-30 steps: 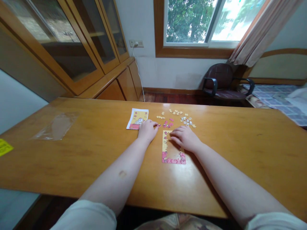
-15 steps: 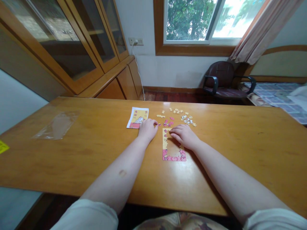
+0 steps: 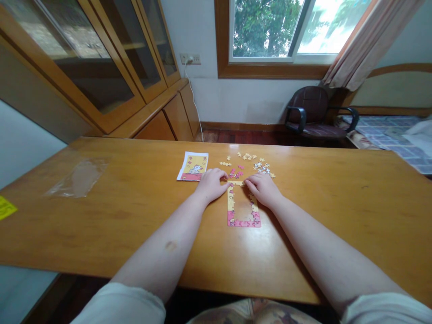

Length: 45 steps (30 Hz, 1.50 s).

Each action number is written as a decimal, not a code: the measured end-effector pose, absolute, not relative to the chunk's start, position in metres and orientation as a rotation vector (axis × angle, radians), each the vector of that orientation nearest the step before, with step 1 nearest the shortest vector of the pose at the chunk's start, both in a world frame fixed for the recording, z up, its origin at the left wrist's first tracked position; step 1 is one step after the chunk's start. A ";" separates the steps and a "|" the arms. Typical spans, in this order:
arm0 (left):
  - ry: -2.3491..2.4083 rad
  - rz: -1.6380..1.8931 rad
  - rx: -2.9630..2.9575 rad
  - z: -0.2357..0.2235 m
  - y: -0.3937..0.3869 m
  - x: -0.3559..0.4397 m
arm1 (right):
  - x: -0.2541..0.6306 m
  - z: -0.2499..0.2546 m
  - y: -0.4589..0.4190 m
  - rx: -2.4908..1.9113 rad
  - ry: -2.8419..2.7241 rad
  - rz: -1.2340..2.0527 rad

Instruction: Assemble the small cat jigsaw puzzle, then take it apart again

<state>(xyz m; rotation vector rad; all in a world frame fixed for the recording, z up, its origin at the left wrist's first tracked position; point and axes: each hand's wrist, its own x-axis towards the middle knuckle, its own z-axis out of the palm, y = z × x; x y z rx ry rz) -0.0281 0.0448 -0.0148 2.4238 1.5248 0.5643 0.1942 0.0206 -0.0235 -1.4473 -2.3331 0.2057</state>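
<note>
Two bare hands at work over one jigsaw border (image 3: 230,206) on the wooden table (image 3: 202,243); the left hand (image 3: 213,185), fingers bent, thumb reaching in, sits at the border's far left corner; the right hand (image 3: 264,190), fingers close together and angled inward, has its fingertips at the far right corner; whether either one pinches a piece, I cannot tell; the border lies between the two hands and runs back towards the person, yellow at the far end, pink at the near end, bare wood in its middle; just beyond and left of the left hand, one cat picture sheet (image 3: 193,167); beyond both hands, loose pieces: yellow ones (image 3: 248,156) farthest out, pink ones (image 3: 232,174) just past the border with one pink piece (image 3: 240,167) a little apart, and one cluster of white-patterned pieces (image 3: 260,167) just beyond the right hand, too overlapped to count; well left of the left hand, one clear plastic bag (image 3: 79,177) lies flat.
</note>
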 end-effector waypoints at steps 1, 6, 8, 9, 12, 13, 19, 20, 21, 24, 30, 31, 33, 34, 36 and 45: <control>1.517 0.542 2.429 -0.015 0.045 -0.028 | 0.194 -0.024 0.021 -1.443 -2.338 0.197; 1.535 0.487 2.416 -0.017 0.046 -0.029 | 0.195 -0.025 0.021 -1.440 -2.324 0.190; 1.540 0.500 2.420 -0.017 0.046 -0.030 | 0.195 -0.024 0.020 -1.434 -2.317 0.203; 1.542 0.502 2.422 -0.018 0.046 -0.030 | 0.194 -0.024 0.020 -1.432 -2.315 0.209; 1.551 0.505 2.420 -0.017 0.046 -0.029 | 0.194 -0.022 0.020 -1.430 -2.310 0.218; 1.548 0.510 2.422 -0.017 0.045 -0.029 | 0.193 -0.022 0.020 -1.429 -2.303 0.219; 1.505 0.514 2.523 -0.016 0.039 -0.027 | 0.192 -0.021 0.019 -1.400 -2.254 0.197; 1.515 0.496 2.530 -0.016 0.039 -0.026 | 0.192 -0.021 0.019 -1.400 -2.251 0.198; 1.534 0.476 2.524 -0.016 0.039 -0.026 | 0.191 -0.021 0.019 -1.401 -2.250 0.203; 1.628 0.437 2.457 -0.015 0.040 -0.026 | 0.191 -0.022 0.020 -1.405 -2.253 0.214; 1.708 0.468 2.393 -0.016 0.044 -0.030 | 0.191 -0.022 0.020 -1.397 -2.242 0.217; 1.712 0.473 2.394 -0.016 0.044 -0.030 | 0.192 -0.022 0.020 -1.395 -2.241 0.218; 1.721 0.459 2.404 -0.017 0.045 -0.030 | 0.192 -0.023 0.020 -1.390 -2.241 0.221; 1.728 0.444 2.409 -0.018 0.045 -0.030 | 0.193 -0.024 0.020 -1.386 -2.241 0.221; 1.745 0.422 2.409 -0.018 0.045 -0.030 | 0.193 -0.025 0.021 -1.382 -2.240 0.223; 1.789 0.406 2.391 -0.021 0.049 -0.032 | 0.193 -0.023 0.020 -1.366 -2.234 0.256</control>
